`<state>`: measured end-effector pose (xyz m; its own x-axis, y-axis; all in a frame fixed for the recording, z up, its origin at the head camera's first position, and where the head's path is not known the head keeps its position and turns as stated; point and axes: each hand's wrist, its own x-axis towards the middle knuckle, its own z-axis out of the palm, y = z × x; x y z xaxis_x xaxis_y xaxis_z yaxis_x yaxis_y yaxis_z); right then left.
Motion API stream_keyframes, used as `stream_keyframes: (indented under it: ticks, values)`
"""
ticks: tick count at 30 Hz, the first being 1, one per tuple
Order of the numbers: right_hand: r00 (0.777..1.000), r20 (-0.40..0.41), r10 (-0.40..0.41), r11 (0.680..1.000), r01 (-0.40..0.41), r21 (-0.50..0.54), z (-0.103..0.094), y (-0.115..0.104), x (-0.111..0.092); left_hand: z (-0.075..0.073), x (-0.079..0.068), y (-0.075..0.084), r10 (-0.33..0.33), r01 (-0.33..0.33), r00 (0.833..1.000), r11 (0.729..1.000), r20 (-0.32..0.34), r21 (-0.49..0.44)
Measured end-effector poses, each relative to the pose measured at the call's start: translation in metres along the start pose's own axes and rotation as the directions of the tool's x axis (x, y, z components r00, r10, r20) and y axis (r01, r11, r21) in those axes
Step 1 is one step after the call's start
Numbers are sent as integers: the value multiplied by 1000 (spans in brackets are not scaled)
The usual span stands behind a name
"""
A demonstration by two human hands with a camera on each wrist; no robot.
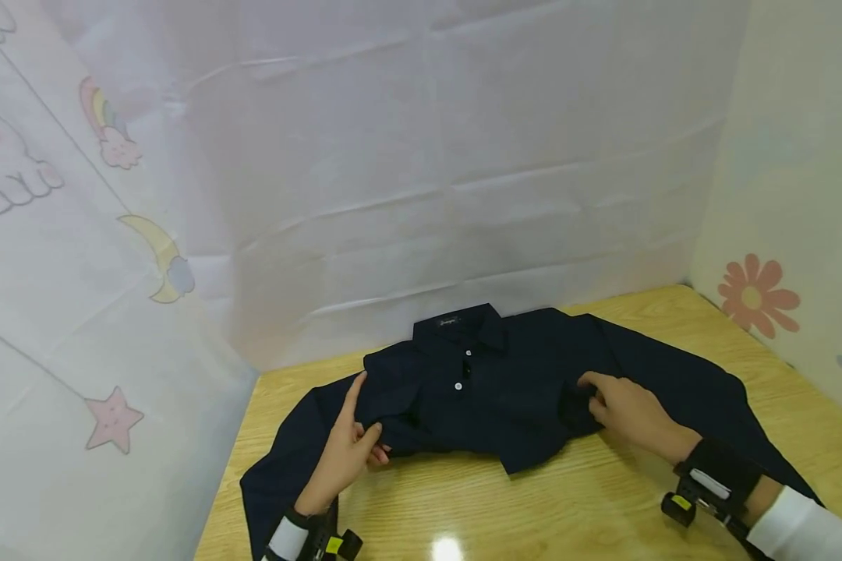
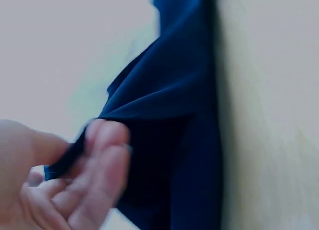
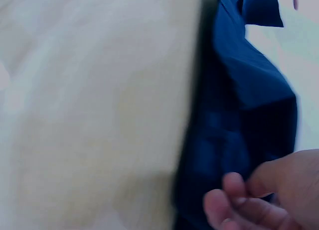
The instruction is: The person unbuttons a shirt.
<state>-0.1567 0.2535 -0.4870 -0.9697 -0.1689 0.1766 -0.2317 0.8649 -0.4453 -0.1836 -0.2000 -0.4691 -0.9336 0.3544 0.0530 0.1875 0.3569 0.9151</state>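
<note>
A dark navy button shirt, with a collar and white buttons, lies spread on the wooden table with its lower part bunched short. My left hand is over its left side, index finger stretched toward the shoulder, thumb apart, other fingers curled in. In the left wrist view, those fingertips overlap a raised fold of the dark cloth. My right hand is at the other side of the body, fingers loosely bent and touching a loose fold. From the right wrist, thumb and fingertips show in front of the cloth.
Long sleeves run out to both sides, reaching toward the near edge. Behind the table hangs a creased white sheet. Printed side panels stand left and right, one with a pink star, the other with a red flower.
</note>
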Motion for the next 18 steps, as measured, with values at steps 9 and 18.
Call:
stream_keyframes:
  ticks: [9, 18]
  values:
    - [998, 55, -32, 985, 41, -170, 18, -4, -3, -7, 7, 21, -30, 50, 998, 892, 50, -448]
    - [995, -99, 0, 996, 9, 92, -15, -5, 8, -17, 17, 26, 132, -110, 991, 758, -14, -643]
